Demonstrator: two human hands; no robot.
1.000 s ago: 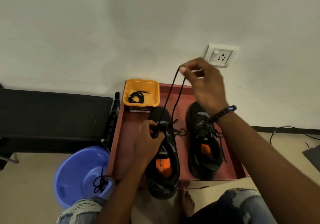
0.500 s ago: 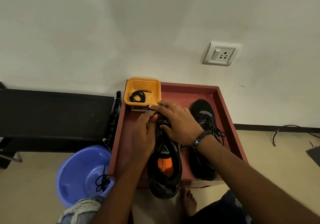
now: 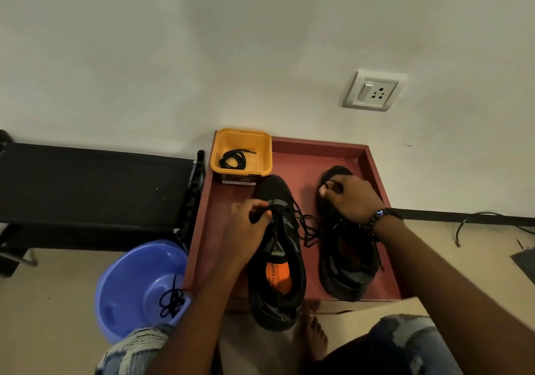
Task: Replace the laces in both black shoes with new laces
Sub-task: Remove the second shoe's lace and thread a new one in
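Two black shoes stand toe-to-wall in a red tray (image 3: 289, 154). The left shoe (image 3: 278, 261) has an orange insole, and its heel hangs over the tray's front edge. My left hand (image 3: 246, 224) pinches this shoe's lace at the eyelets near the toe. Loose black lace (image 3: 308, 227) trails between the shoes. My right hand (image 3: 351, 198) lies over the toe half of the right shoe (image 3: 344, 267), fingers curled, pinching something dark that I cannot make out. A coiled black lace (image 3: 233, 159) lies in a yellow tub (image 3: 266, 149) at the tray's back left.
A blue plastic basin (image 3: 130, 276) left of the tray holds another tangled black lace (image 3: 171, 301). A black bench (image 3: 86, 189) stands to the left against the white wall. A wall socket (image 3: 373, 91) sits above the tray. My bare foot (image 3: 311, 337) and jeans-clad knees are below.
My right hand came down from holding the lace ends high, passed over the left shoe, and now rests on the right shoe's toe. The left hand stayed at the left shoe's eyelets.
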